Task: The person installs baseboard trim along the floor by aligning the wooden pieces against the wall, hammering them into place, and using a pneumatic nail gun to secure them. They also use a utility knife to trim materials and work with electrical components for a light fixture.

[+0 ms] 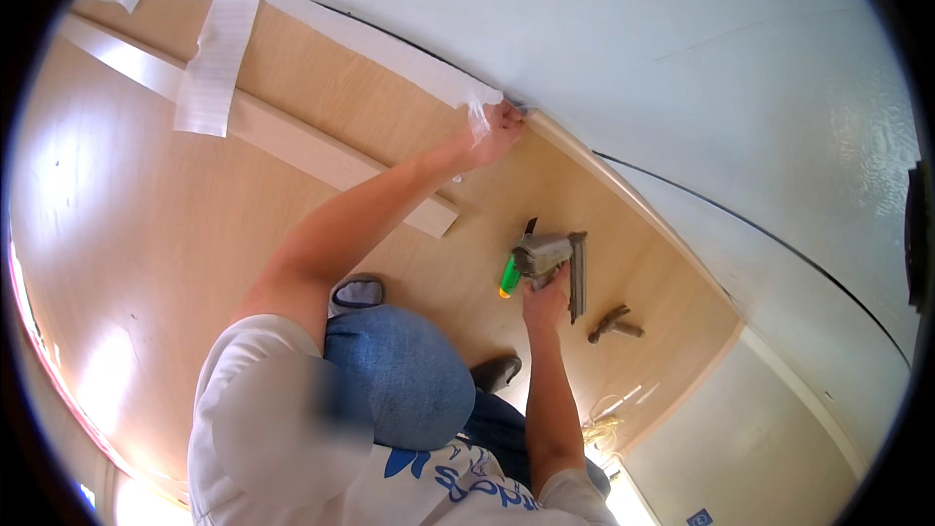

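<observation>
At the foot of the pale wall, my left hand (pixel 499 133) is closed at the torn end of a white foam wrap (pixel 390 49). This wrap runs along the wall's base to the far left. Just right of those fingers begins a bare light-wood trim strip (pixel 623 190), lying along the wall. My right hand (pixel 546 304) is closed around the handle of a grey nail gun (pixel 545 253), held over the wooden floor. A green tool with a yellow end (pixel 508 278) shows beside the gun. On the floor to the right lies a hammer (pixel 616 324).
A long light board (pixel 312 151) lies on the wood-look floor (pixel 146 195) at left, with a loose white foam piece (pixel 216 63) across it. Yellowish cord or hose (pixel 606 429) lies coiled at lower right. My knee and shoes are close below my hands.
</observation>
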`<state>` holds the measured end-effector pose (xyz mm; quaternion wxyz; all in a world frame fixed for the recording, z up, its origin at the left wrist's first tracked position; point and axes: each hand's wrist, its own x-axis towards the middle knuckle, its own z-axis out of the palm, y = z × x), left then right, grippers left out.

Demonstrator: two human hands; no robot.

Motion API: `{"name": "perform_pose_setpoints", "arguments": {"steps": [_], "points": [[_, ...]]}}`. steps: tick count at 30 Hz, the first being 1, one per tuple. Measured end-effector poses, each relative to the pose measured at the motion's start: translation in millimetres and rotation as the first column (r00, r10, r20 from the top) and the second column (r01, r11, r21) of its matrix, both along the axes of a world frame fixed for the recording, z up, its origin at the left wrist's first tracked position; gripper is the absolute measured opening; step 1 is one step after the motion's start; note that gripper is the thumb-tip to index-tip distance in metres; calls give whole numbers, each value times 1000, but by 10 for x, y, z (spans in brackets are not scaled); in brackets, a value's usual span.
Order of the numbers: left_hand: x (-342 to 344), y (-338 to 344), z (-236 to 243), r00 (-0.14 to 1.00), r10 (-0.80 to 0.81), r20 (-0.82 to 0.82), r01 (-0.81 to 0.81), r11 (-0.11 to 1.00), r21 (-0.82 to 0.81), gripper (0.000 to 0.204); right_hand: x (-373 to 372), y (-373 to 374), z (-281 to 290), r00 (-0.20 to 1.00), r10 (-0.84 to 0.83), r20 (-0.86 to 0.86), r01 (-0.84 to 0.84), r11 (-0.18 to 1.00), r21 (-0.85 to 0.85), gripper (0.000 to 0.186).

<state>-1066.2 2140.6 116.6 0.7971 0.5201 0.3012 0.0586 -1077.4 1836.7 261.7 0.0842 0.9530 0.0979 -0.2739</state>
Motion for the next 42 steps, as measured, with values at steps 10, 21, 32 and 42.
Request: {"name": "perform_pose_setpoints", "arguments": {"steps": [10, 21, 32, 42], "points": [[-1424, 252, 917, 972, -83, -220, 216, 687, 694, 31, 197, -762, -348, 964, 69, 255, -76, 997, 15, 84], [-2987, 2189, 913, 450, 831, -328, 341, 179, 923, 48, -689, 1321, -56, 715, 693, 94, -647, 605, 463, 74], [-6319, 1982, 811, 126, 879, -459, 50, 456, 888, 38, -954, 1880, -159, 686, 721, -97, -588, 628, 510, 74], [-4870, 1345, 933, 481, 729, -487, -195, 631, 751, 87, 375, 1775, -761, 681, 513, -522, -107, 775, 623, 35]]}}
